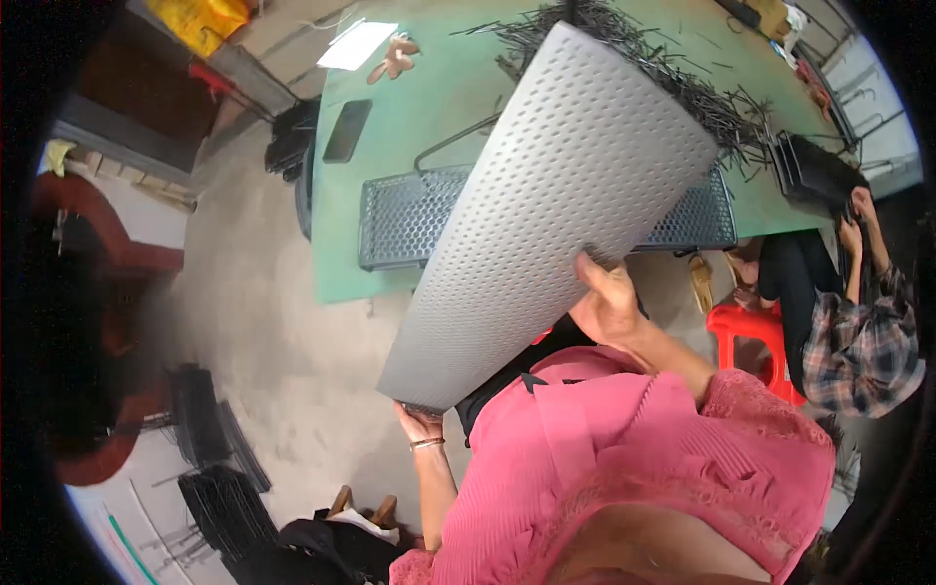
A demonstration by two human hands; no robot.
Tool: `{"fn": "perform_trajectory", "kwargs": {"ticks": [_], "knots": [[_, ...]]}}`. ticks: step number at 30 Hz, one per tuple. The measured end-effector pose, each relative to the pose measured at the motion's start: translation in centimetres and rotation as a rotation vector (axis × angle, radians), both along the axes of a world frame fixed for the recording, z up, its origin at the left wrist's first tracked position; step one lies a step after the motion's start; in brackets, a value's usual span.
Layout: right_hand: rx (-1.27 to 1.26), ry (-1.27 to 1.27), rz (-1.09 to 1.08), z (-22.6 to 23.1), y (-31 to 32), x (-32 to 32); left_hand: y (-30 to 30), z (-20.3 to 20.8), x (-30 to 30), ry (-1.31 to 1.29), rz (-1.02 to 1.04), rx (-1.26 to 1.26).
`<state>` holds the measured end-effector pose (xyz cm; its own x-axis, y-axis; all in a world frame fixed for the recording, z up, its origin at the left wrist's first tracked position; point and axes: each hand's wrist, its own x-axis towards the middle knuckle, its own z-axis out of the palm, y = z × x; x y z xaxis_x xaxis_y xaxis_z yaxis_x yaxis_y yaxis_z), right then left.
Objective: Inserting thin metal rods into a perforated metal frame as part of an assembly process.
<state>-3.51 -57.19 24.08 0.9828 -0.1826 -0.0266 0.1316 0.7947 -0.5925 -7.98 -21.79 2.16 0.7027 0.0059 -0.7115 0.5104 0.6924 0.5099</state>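
Observation:
A long grey perforated metal panel [565, 175] is tilted up in front of me, its wide end over the green table [341, 219] and its lower end near my waist. My left hand [417, 425] supports that lower end, with the fingers partly hidden beneath it. At the right edge, my right hand [612, 307] grips the panel, thumb on its face and fingers behind. Behind the panel, a dark-framed piece with a honeycomb mesh [405, 219] lies on the table, its middle covered.
Loose dark strips [721, 117] are heaped at the table's far side. A phone [347, 131] and white paper [358, 46] lie at left. On the right, a co-worker in a plaid shirt [858, 346] handles dark pieces beside a red stool [751, 327]. Black panels [224, 507] stand at lower left.

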Motion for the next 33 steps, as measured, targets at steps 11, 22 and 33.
{"fn": "perform_trajectory", "kwargs": {"ticks": [11,22,33], "knots": [[0.318,0.191,-0.427,-3.5,-9.7,-3.5,-4.0,12.6,6.5,-0.248,-0.268,0.402],[0.356,0.167,-0.707,-5.7,-17.5,-10.3,-9.1,8.3,16.1,-0.211,-0.488,-0.033],[0.331,0.276,-0.690,-7.1,-16.3,-10.6,-14.7,10.0,21.1,-0.165,-0.403,0.270]]}}
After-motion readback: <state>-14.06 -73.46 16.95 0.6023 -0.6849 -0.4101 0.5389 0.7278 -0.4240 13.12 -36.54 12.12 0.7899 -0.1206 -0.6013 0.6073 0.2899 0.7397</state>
